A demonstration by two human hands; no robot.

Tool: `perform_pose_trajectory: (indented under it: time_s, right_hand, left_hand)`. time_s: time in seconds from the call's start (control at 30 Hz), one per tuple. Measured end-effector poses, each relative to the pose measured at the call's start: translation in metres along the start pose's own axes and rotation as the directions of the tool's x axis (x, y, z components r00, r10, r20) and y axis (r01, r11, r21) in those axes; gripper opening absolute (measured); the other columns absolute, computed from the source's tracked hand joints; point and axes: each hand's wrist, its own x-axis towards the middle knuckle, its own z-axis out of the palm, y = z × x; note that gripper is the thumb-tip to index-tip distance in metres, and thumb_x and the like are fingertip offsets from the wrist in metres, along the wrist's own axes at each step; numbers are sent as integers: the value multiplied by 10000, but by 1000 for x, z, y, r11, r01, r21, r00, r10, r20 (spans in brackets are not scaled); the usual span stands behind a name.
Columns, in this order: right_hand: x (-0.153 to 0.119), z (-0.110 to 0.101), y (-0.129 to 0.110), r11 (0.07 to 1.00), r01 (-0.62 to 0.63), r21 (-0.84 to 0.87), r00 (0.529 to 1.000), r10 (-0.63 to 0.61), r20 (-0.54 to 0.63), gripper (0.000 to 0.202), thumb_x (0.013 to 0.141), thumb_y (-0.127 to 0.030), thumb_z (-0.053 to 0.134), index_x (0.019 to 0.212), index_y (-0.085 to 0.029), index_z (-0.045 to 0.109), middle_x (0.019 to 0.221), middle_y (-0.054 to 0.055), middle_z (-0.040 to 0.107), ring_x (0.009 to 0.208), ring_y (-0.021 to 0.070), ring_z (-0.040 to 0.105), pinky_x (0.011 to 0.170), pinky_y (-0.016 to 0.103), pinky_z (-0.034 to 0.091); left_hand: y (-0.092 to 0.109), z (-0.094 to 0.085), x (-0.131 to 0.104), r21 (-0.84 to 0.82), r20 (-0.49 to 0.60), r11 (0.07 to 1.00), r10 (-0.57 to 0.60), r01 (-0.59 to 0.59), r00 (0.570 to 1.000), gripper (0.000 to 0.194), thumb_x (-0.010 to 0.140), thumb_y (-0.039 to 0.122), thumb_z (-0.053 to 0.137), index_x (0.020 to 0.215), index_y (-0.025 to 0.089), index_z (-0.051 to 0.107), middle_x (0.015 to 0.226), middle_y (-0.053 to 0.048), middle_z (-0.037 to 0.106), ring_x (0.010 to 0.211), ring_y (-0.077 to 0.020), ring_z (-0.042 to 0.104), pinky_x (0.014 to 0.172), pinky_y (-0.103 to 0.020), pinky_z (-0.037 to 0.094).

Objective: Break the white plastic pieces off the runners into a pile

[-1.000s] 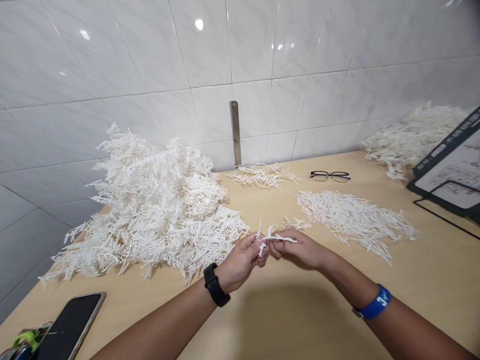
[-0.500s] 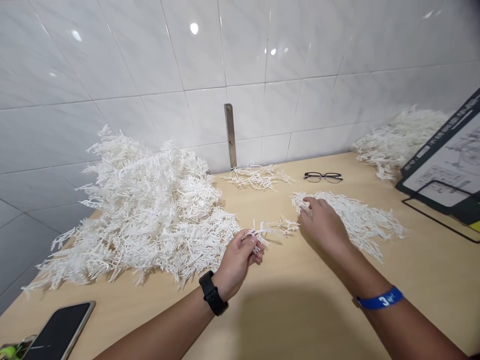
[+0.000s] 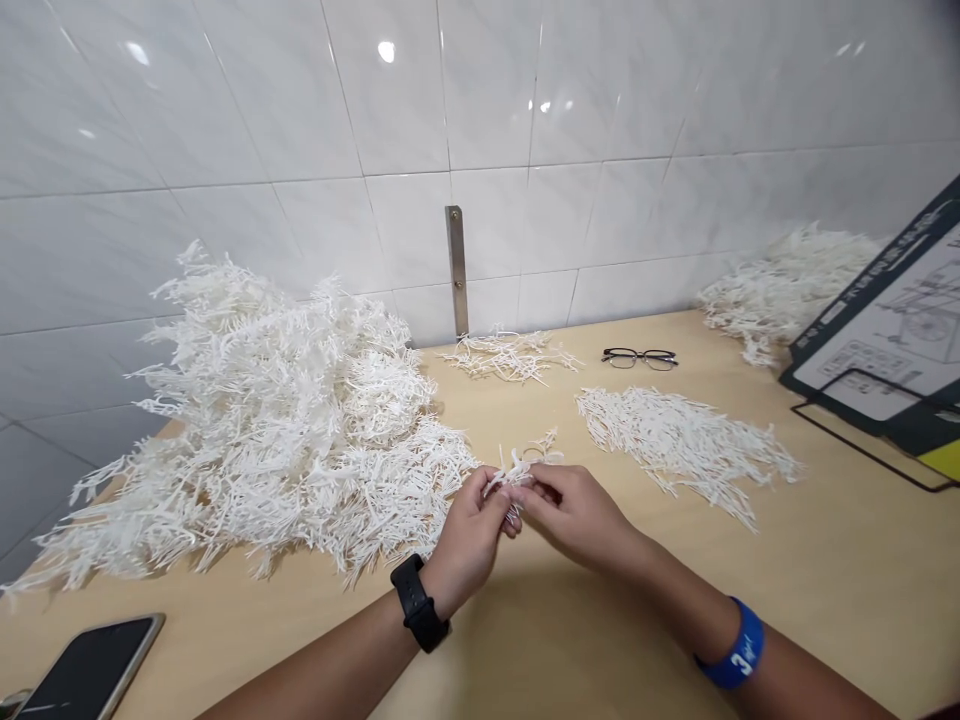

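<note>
The left hand (image 3: pixel 469 535) pinches white branched strands (image 3: pixel 513 470), the right hand (image 3: pixel 583 515) touches them, its grip unclear, and a tangled pile (image 3: pixel 292 430) lies left of both.

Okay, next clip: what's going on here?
A person is handling thin, branching white pieces over a wooden table. The left hand holds them, and the fingers of the right hand meet it there; their exact grip is hidden. A tall white heap stands to the left and a flatter spread of white strands lies to the right, with glasses behind it.
</note>
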Motion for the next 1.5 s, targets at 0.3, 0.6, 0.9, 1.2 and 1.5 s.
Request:
perform_pose_trajectory:
  time_s: [0.3,0.6,0.9,1.2,1.5]
  right_hand:
    - [2,-13,-7,933,-24,360,969,-67,238,215,938,-340,529,895,-168,650,769,38,723,726,174,663,701,282,488]
    - [4,-14,-7,953,85,292,957,-160,243,308,958,-231,465,760,-160,690,763,35,724,745,159,673,744,269,490]
    - [5,-16,-4,921,15,388,936,-150,319,289,925,-196,470,763,-146,704,792,42,728,814,168,678,816,293,503]
    - [2,-19,-2,890,-55,453,900,-153,408,281,909,-221,489,852,-145,754,806,48,728,817,160,647,871,319,491]
    - [4,-20,2,868,24,496,879,-254,403,325,907,-333,522,781,-99,709,574,5,569,519,86,418,511,214,360]
  left_hand:
    - [11,2,-6,130,130,991,14,-31,991,341,899,500,552,872,165,497,743,1,530,643,-102,503,652,-263,430]
    - [10,3,-8,180,138,983,-7,-19,990,357,901,515,533,890,159,505,753,-6,523,665,-118,502,661,-274,432]
    - [8,-1,-4,137,247,989,22,-58,969,366,891,518,553,849,158,505,694,5,478,637,-117,434,648,-278,369]
    - [12,-6,-4,-9,376,999,-45,52,926,287,909,419,565,828,147,522,717,-2,453,662,-114,403,679,-284,332]
    - [16,-8,-5,-113,432,981,-97,161,897,286,861,408,637,848,133,559,699,0,438,639,-111,385,664,-290,317]
